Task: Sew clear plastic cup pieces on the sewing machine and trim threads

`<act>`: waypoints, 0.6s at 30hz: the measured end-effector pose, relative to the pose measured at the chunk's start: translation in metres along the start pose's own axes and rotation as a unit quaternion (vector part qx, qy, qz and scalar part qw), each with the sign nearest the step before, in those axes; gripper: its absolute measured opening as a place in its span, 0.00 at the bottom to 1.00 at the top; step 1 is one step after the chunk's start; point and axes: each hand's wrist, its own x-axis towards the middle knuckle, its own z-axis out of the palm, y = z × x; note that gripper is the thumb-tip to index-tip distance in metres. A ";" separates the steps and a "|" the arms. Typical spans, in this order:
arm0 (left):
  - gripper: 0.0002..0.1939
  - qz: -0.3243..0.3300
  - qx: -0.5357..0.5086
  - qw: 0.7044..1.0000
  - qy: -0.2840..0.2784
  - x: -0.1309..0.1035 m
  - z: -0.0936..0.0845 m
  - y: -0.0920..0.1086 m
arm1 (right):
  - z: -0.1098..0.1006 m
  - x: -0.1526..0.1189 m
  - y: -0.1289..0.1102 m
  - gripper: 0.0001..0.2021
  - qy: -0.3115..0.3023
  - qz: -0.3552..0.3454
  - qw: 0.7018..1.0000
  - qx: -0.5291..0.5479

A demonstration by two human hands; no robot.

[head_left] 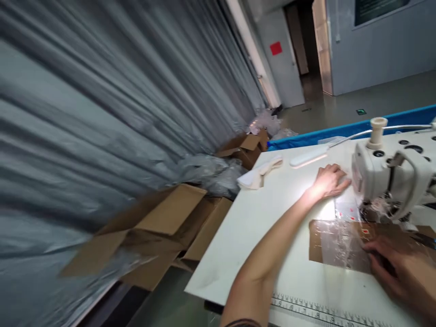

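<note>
A white sewing machine (pixel 384 177) stands at the right of the white table. My left hand (pixel 329 181) lies on the tabletop just left of the machine head, palm down with its fingers apart. Below it, a clear plastic sheet with small red marks (pixel 345 240) runs under the needle area and over a piece of brown cardboard (pixel 316 243). My right hand (pixel 397 265) is in front of the machine, fingers closed at the right edge of the plastic sheet. Motion slightly blurs this hand. Its palm side is hidden.
A pale folded cloth (pixel 260 173) and a white bar-shaped lamp (pixel 308 156) lie toward the table's far side. A ruler strip (pixel 306 311) runs along the near edge. Open cardboard boxes (pixel 173 213) and plastic bags (pixel 211 168) stand left, beside a grey curtain (pixel 136 91).
</note>
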 end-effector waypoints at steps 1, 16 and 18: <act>0.12 0.004 0.015 1.000 -0.006 0.001 -0.002 -0.003 | 0.003 -0.001 0.007 0.14 0.013 0.003 1.000 0.014; 0.12 0.075 -0.095 0.992 -0.028 -0.115 -0.018 0.021 | 0.010 0.005 0.025 0.15 0.073 0.014 0.991 0.114; 0.05 0.054 -0.168 0.984 -0.033 -0.125 -0.023 0.025 | 0.000 0.010 0.018 0.17 0.057 0.019 0.988 0.139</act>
